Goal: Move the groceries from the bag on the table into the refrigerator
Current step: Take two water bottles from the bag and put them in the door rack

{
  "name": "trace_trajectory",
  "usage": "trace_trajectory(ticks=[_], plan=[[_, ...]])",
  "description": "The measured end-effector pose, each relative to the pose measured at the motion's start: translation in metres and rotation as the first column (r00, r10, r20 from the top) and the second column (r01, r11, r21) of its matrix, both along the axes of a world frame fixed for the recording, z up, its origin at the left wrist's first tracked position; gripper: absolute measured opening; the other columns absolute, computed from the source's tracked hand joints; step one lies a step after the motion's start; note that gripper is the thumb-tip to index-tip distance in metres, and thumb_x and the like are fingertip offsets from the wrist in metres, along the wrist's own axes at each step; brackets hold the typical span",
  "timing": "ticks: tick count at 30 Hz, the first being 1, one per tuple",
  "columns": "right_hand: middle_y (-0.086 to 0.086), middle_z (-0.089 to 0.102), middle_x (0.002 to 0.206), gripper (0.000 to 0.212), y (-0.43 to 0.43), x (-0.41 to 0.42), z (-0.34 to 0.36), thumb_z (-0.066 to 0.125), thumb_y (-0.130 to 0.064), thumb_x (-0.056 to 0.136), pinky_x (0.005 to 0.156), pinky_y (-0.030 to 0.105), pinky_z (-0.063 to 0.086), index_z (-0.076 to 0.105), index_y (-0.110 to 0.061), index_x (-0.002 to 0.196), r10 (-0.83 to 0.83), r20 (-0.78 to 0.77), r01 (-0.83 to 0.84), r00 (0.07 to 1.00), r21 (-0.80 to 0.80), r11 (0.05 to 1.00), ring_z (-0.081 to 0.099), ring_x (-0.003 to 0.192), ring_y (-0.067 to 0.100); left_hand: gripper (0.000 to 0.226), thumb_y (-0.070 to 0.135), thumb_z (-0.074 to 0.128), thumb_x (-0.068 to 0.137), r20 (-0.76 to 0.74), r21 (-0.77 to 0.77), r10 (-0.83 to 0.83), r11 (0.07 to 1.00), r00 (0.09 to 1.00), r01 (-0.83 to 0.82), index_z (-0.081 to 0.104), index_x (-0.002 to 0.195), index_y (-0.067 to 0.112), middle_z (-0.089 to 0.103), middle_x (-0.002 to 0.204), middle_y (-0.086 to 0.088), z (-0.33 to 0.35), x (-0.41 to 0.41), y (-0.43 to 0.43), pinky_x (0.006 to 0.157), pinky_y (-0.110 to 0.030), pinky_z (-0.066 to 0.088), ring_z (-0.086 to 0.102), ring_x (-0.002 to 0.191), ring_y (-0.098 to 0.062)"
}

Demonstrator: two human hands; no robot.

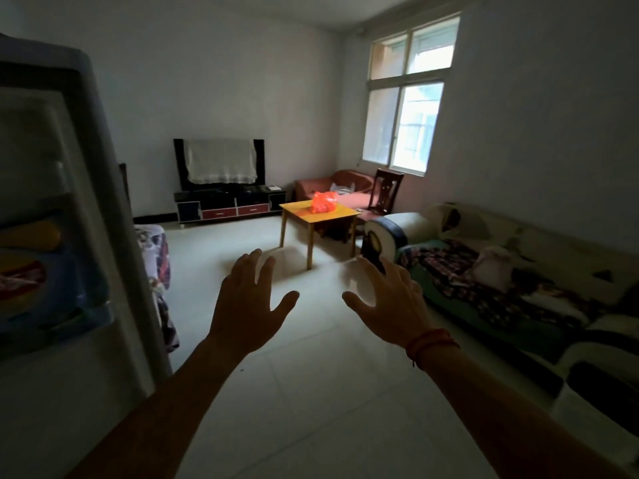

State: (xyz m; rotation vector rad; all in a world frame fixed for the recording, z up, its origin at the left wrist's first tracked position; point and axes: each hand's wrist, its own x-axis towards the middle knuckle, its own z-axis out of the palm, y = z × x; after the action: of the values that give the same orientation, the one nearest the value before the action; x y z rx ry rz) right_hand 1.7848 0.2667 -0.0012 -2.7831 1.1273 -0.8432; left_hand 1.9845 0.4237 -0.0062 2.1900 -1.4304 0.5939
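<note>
The orange bag (324,202) sits on the yellow desk (340,216), far off at twelve o'clock. Nearer, the left grip (249,305) and right grip (390,302) hover empty, fingers spread. The fridge door (52,209) stands open at nine o'clock.

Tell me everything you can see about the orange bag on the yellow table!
The orange bag looks like thin, shiny plastic in a bright orange-red. It is bulging and lumpy, so something is inside, but what it holds cannot be made out. Its top is bunched into a crumpled peak. It sits upright near the middle of the yellow table, far across the room. Only the tabletop touches it; the left hand and the right hand are open and nowhere near it.
</note>
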Motion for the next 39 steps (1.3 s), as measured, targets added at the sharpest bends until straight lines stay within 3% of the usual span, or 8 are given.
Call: trace_trajectory(ticks=[3,8,11,21,27,39], plan=[[0.008,0.037,0.149,0.077,-0.021,-0.016,-0.005,0.042,-0.07,0.083,0.1,0.045,0.036,0.035,-0.031,0.149,-0.037,0.009,0.037,0.999,-0.021,0.999,0.038,0.133,0.029,0.082,0.068,0.03,0.088,0.026,0.014,-0.036,0.999,0.999,0.035,0.045,0.139,0.006,0.04,0.148,-0.02,-0.003,-0.011,-0.028,0.102,-0.051,0.042,0.037,0.138,-0.037],[0.014,0.032,0.155,0.077,-0.062,-0.023,-0.013,0.04,-0.072,0.084,0.106,0.05,0.032,0.033,-0.031,0.149,-0.075,-0.001,0.075,0.997,0.016,0.997,0.033,0.139,0.034,0.084,0.071,0.025,0.088,0.025,0.026,-0.071,0.997,0.997,0.07,0.045,0.139,0.007,0.039,0.149,-0.02,-0.007,-0.016,-0.075,0.102,-0.052,0.041,0.036,0.138,-0.039],[0.015,0.03,0.155,0.074,-0.088,-0.024,-0.013,0.049,-0.067,0.088,0.107,0.051,0.031,0.033,-0.03,0.15,-0.072,0.018,0.072,0.997,0.018,0.997,0.032,0.14,0.035,0.082,0.07,0.029,0.088,0.036,0.021,-0.075,0.997,0.997,0.074,0.046,0.138,0.007,0.04,0.148,-0.02,-0.01,-0.014,-0.104,0.101,-0.052,0.042,0.037,0.137,-0.039],[0.009,0.037,0.148,0.072,-0.176,-0.005,-0.018,0.053,-0.062,0.089,0.101,0.045,0.035,0.035,-0.027,0.149,0.006,0.011,-0.006,1.0,-0.01,1.0,0.039,0.131,0.029,0.085,0.072,0.027,0.087,0.01,0.07,-0.044,0.997,0.999,0.043,0.042,0.141,0.009,0.037,0.15,-0.019,-0.029,-0.001,-0.192,0.103,-0.053,0.042,0.034,0.14,-0.037],[0.014,0.029,0.154,0.073,-0.242,0.028,-0.032,0.05,-0.064,0.089,0.107,0.047,0.033,0.029,-0.03,0.151,-0.01,-0.022,0.011,1.0,0.038,0.999,0.033,0.139,0.032,0.083,0.072,0.027,0.086,0.004,0.091,-0.026,0.996,1.0,0.026,0.044,0.141,0.012,0.037,0.15,-0.019,-0.036,0.038,-0.254,0.102,-0.054,0.042,0.033,0.139,-0.037],[0.012,0.031,0.152,0.073,-0.418,0.163,-0.046,0.051,-0.063,0.089,0.104,0.045,0.033,0.031,-0.029,0.151,-0.048,-0.076,0.051,0.996,0.042,0.998,0.035,0.135,0.03,0.082,0.071,0.029,0.086,-0.029,0.054,-0.059,0.997,0.998,0.06,0.044,0.14,0.012,0.038,0.149,-0.017,-0.051,0.176,-0.44,0.102,-0.052,0.042,0.034,0.139,-0.035]])
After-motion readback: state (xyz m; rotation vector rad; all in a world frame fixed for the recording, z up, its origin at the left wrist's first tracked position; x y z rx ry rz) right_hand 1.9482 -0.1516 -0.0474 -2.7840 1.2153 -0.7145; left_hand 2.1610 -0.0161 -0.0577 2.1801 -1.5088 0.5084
